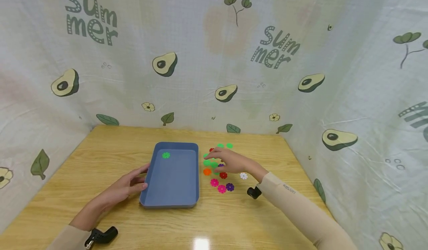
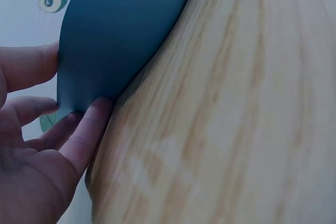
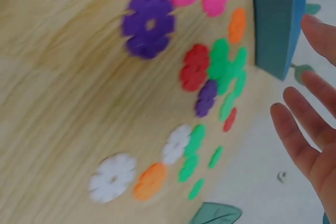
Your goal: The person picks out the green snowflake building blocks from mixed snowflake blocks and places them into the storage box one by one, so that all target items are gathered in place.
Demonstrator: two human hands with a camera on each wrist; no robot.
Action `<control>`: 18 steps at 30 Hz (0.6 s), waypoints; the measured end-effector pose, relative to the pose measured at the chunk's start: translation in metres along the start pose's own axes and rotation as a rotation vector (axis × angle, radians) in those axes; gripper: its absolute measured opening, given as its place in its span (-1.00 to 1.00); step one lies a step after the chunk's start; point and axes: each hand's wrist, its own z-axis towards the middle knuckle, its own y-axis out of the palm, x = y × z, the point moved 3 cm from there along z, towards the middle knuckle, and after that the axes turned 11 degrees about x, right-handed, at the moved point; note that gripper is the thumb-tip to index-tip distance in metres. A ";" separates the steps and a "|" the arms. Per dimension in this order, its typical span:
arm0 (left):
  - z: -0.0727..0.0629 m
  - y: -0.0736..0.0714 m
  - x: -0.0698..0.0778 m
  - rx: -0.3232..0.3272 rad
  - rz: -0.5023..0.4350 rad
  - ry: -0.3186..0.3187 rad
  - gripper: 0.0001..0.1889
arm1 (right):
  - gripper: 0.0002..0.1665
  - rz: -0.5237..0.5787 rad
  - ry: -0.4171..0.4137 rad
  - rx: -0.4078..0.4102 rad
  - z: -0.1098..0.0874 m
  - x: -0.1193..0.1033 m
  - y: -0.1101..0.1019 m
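One green disc occupies the tray; left hand loosely touches its side, right hand splayed.

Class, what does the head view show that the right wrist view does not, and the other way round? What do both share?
Only the head view: the left hand and the green piece inside the tray.
Only the right wrist view: a second white flower piece.
Both: the right hand, the tray, pink pieces, the wooden table and patterned cloth.
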 end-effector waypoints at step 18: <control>-0.002 0.000 -0.002 0.013 0.009 -0.015 -0.14 | -0.42 -0.047 0.067 0.074 -0.033 0.063 0.003</control>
